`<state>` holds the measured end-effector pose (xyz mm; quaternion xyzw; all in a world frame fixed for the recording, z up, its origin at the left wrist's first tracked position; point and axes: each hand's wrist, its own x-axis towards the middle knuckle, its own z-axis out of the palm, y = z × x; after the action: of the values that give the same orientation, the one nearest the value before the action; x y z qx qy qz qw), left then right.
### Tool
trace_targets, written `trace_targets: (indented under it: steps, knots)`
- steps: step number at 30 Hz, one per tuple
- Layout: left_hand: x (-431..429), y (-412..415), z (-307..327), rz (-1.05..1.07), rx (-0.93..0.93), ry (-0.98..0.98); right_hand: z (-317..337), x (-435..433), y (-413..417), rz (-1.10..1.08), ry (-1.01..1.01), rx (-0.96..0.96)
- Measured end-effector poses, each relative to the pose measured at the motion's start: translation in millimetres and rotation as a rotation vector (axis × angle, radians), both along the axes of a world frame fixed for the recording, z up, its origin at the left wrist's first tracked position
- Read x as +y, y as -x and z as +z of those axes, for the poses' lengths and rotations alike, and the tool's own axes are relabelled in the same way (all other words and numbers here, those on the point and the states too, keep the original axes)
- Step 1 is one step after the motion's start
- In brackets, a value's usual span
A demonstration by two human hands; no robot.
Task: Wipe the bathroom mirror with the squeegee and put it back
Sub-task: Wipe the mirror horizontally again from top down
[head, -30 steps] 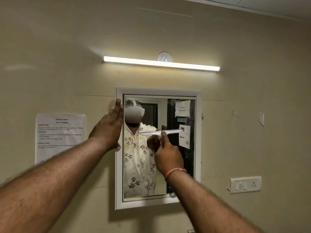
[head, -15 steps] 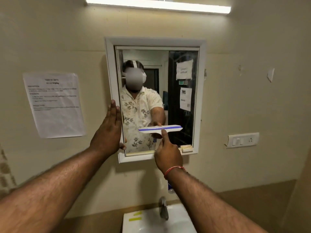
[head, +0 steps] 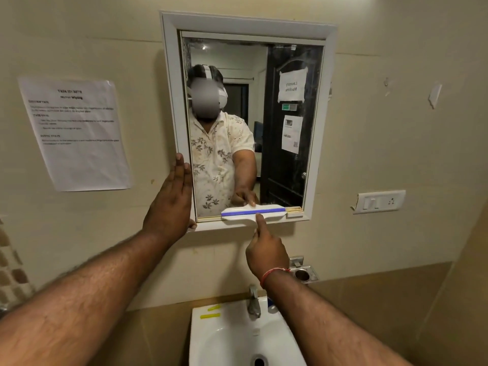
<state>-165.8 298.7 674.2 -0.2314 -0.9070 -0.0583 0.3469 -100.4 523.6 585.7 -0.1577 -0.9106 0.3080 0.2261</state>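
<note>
A printed paper notice [head: 75, 133] is hanging on the beige wall at the far left, its lower corner lifting slightly. Just to its right the left hand [head: 170, 204] is lying flat against the lower left side of the white frame [head: 169, 88] of the mirror [head: 287, 167], its fingers straight and close together and pointing upward, while the thumb is touching the frame's bottom edge. The glass is reflecting a person in a floral shirt wearing a headset, and a dark door with papers taped to it. The squeegee [head: 253, 213], white with a blue blade strip, is lying level against the very bottom of the glass, just above the lower rail of the frame and toward the right half of it. The right hand [head: 266, 253] is gripping the squeegee from below, its index finger reaching up along the middle of the head and the other fingers curling in around the handle, which is hidden behind them; a red thread band [head: 272, 276] is circling that wrist. Below the hands a metal tap [head: 254, 303] is standing over a white sink [head: 211, 339], with two yellow strips [head: 210, 316] lying on the sink's back ledge. A small metal holder [head: 303, 273] is sitting on the wall just right of the right wrist, and farther right a white switch plate [head: 379, 201] is tilting on the wall.
</note>
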Motion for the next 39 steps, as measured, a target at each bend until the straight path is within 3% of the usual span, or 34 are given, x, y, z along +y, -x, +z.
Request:
trace_targets:
  steps: [13,16,19,24,30,35,39]
  knots:
    - [-12,-7,10,0.046,-0.016,0.138,27,2,-9,0.043,0.043,-0.122]
    - [-18,-11,8,0.063,0.002,0.198,4,8,-30,0.072,0.171,-0.271]
    - [-21,-12,7,0.071,0.032,0.206,-19,23,-52,0.011,0.162,-0.310]
    - [-23,-4,38,0.039,0.138,0.169,27,41,-49,-0.006,0.145,-0.070]
    - [-21,4,131,0.059,0.237,0.110,150,47,-33,0.102,0.176,0.306]
    - [-10,10,206,0.188,0.143,0.155,244,47,-21,0.147,0.109,0.498]
    - [3,2,216,0.223,0.083,0.148,292,53,0,0.127,0.050,0.572]
